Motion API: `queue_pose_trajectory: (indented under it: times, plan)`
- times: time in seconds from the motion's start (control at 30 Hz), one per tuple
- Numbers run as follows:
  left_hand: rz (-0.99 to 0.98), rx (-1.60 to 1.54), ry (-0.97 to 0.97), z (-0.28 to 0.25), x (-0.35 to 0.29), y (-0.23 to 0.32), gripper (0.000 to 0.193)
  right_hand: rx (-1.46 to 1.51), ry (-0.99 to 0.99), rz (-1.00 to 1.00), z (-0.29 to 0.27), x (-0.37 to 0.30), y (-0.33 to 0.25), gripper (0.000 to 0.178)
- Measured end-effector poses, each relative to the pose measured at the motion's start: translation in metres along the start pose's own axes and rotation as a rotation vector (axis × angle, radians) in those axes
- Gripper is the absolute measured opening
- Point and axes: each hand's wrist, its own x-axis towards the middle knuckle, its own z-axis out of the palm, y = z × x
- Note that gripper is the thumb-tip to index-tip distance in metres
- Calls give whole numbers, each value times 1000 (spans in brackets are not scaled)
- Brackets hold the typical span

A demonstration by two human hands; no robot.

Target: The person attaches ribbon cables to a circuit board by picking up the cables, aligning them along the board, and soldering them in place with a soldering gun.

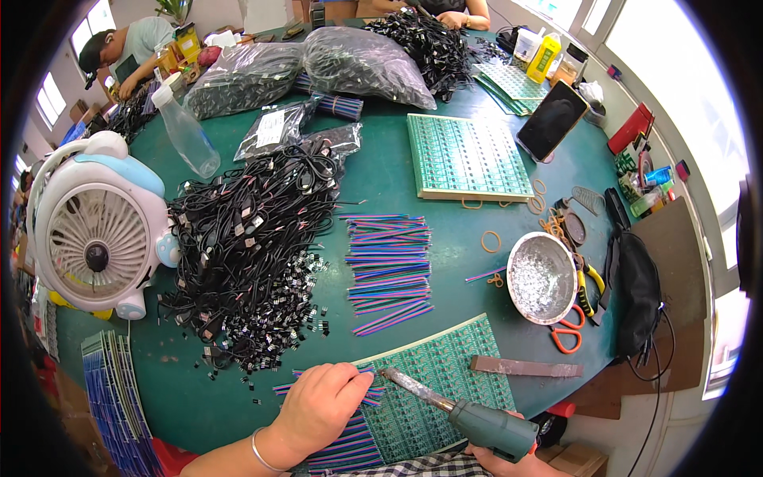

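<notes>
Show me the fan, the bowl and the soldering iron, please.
Fan (97, 256): head view, on its front hub.
Bowl (548, 242): head view, on its upper inner wall.
Soldering iron (491, 427): head view, on its green handle.

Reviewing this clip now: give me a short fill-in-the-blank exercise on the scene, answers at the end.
1. The left hand holds thin, multicoloured ____.
2. The right hand grips a soldering tool above a green circuit ____.
3. The scissors beside the metal bowl have ____ handles.
4. A white-and-blue ____ stands left of the black cables.

Missing words: wires; board; orange; fan.
</notes>
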Motion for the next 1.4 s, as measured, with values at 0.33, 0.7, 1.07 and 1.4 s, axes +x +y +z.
queue_pose_trajectory:
  times: [0.33, 0.7, 1.07, 1.4]
  plan:
    - [-7, 20, -22, 0, 1, 1, 23, -172, -39, -134, -2, 4, 8, 37]
    - [4, 30, -20, 0, 1, 0, 22, -145, -66, -214, -5, 9, 2, 39]
    - [15, 31, -23, 0, -1, -1, 23, -185, -46, -87, -6, -1, 17, 39]
    - [17, 39, -19, -1, 2, 2, 27, -138, -67, -138, -7, 4, 1, 40]
